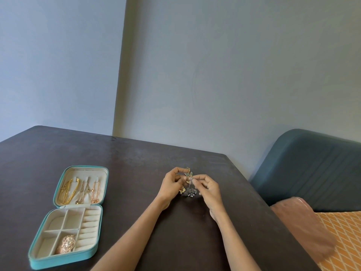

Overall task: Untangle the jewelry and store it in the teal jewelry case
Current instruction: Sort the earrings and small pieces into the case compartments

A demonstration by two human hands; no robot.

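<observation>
Right now our fingers [180, 178] are curled in and pinching a tangle [189, 176] of small earrings just right of frame centre: the left hand [172, 185] grips it from one side, the right hand [207, 187] nips a thin piece at its tip from the other. A grey beaded cluster [189, 192] hangs from the knot, and we cannot tell whether it touches the worktop [136, 163] or sits just above it. Which strand loops through which is too small to make out.

We judge the task partly done. The case [68, 216] lies open at the lower left, well apart from our hands. Its lid already carries chains [80, 189] hung in a row, and a rose-gold piece [66, 243] sits in one lower compartment of the base. The other compartments and the ring rolls look unfilled. What is left, as we read it, is freeing the pieces in this knot and carrying each across to the case.

For room, dark bare worktop lies between our hands and the case, so the path leftward looks open. The right edge of the worktop runs close beside our right forearm, with a sofa [312, 169] and cushion [304, 227] beyond it; a dropped piece could go over that side, so we would keep the work toward the middle.
</observation>
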